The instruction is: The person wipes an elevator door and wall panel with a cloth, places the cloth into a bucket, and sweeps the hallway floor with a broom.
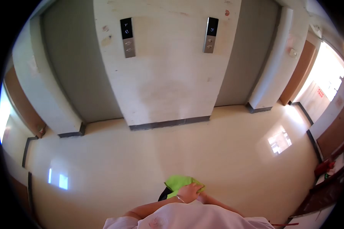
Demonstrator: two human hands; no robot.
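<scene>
Far left, a brown door [21,99]; next, a big grey door [72,61]; then a button box [128,37] on the white wall [170,72]; low in the middle, something black [164,194], just beside a green cloth [177,182], in front of the shirt [197,216]; left hand [189,192] gripping the cloth, fingers bent; right hand [201,197] touching the left, mostly hidden, so cannot tell if open or closed; higher up, a second button box [210,35]; then another grey door [248,53]; far right, a bright window [330,68]
</scene>
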